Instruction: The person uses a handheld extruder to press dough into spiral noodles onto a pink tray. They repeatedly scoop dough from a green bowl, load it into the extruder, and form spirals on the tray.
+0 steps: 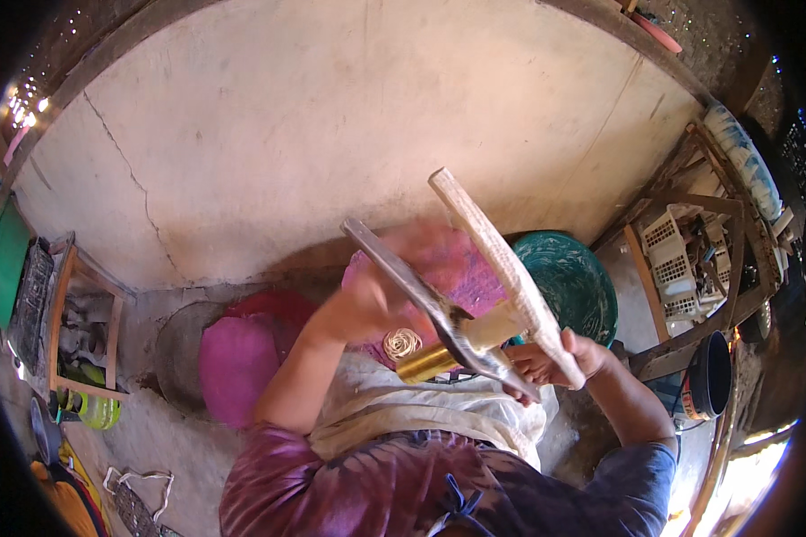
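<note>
My right hand (569, 358) is closed around the near ends of a two-handled wooden noodle press (497, 246). The press has a dark lower bar, a pale upper bar and a brass cylinder (425, 363), and is tilted in front of me. Left of it, my left hand (376, 291) is smeared by motion over a pink-purple mat (475, 268), behind the dark bar; its fingers cannot be made out. A coiled nest of pale dough strands (402, 345) sits just below that hand, beside the cylinder. Pale cloth (367, 403) covers my lap.
A teal basin (569, 282) with whitish smears stands behind the press to the right. Pink round pieces (237, 367) and a red one (287, 313) lie at left. Wooden stands (112, 331) flank both sides, with a dark bucket (709, 376) at right. A cracked wall (331, 134) rises ahead.
</note>
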Action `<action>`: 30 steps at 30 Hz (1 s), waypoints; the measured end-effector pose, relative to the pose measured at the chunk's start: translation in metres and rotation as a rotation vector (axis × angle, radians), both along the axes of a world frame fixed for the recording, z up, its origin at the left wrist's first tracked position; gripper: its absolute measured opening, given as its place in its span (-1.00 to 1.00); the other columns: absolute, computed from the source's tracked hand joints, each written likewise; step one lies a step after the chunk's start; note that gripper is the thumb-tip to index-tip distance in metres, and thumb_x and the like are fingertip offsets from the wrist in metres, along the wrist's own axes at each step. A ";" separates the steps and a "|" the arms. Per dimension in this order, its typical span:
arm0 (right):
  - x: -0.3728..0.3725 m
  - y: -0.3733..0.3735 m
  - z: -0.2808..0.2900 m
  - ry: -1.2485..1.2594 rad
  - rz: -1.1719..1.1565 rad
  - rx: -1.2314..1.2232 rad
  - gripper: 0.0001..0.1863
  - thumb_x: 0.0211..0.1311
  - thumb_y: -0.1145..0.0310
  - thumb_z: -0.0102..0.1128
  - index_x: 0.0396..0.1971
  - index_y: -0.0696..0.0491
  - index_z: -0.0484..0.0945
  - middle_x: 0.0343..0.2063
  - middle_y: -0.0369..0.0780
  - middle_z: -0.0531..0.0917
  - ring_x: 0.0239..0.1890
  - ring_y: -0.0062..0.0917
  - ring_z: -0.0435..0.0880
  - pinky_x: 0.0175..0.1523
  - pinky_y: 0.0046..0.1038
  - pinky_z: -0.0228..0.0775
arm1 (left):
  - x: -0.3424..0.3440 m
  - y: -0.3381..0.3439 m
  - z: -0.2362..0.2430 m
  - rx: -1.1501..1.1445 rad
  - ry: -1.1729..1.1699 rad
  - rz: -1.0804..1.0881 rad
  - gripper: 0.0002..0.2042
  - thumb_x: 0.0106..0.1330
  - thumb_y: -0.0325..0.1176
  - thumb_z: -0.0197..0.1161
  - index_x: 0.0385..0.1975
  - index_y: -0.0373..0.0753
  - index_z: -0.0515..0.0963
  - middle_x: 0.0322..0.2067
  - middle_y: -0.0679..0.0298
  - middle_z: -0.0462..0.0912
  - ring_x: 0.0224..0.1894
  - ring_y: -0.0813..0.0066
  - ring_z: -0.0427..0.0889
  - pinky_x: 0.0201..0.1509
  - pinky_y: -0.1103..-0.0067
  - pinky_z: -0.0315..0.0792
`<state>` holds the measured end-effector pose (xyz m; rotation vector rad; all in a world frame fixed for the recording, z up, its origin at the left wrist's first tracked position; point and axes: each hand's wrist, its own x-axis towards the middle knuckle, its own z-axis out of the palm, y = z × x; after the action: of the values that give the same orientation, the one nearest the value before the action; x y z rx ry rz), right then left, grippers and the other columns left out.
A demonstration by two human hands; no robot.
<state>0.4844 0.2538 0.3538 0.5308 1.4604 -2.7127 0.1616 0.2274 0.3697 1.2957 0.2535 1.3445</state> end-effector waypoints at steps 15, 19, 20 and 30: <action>0.016 0.043 -0.029 -0.501 -0.115 0.009 0.00 0.19 -0.51 -0.36 0.10 0.22 0.38 -0.23 0.08 0.64 -0.32 -0.29 0.71 -0.27 -0.32 0.59 | 0.033 0.131 -0.146 -0.355 -1.001 -0.359 -0.41 0.34 0.20 0.00 -0.12 -0.35 0.46 -0.18 0.08 0.56 -0.03 0.16 0.50 0.16 0.29 0.38; -0.003 0.043 -0.038 -0.622 -0.092 0.220 -0.06 0.20 -0.51 -0.36 0.03 0.14 0.44 -0.37 -0.05 0.61 -0.43 -0.41 0.66 -0.38 -0.37 0.55 | 0.040 0.135 -0.187 -0.356 -1.097 -0.282 -0.49 0.33 0.15 0.05 -0.25 -0.28 0.49 -0.33 0.16 0.55 -0.15 0.19 0.49 0.07 0.33 0.39; -0.009 0.042 -0.038 -0.591 -0.079 0.243 -0.07 0.20 -0.51 -0.35 0.03 0.12 0.44 -0.40 -0.09 0.59 -0.46 -0.44 0.63 -0.40 -0.39 0.53 | 0.037 0.135 -0.189 -0.377 -1.091 -0.209 -0.55 0.33 0.10 0.09 -0.27 -0.27 0.49 -0.35 0.20 0.54 -0.19 0.23 0.50 0.03 0.37 0.41; -0.017 0.021 0.007 -0.668 -0.089 0.274 -0.09 0.26 -0.46 -0.35 0.15 0.12 0.37 -0.41 -0.16 0.57 -0.46 -0.51 0.60 -0.38 -0.48 0.52 | 0.025 0.118 -0.171 -0.374 -1.138 -0.250 -0.51 0.32 0.18 0.04 -0.32 -0.22 0.48 -0.36 0.20 0.54 -0.20 0.19 0.47 -0.01 0.31 0.37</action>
<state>0.4678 0.2752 0.3611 1.3703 1.6056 -2.0503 0.1869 0.3456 0.1988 0.1258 -0.4200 1.5155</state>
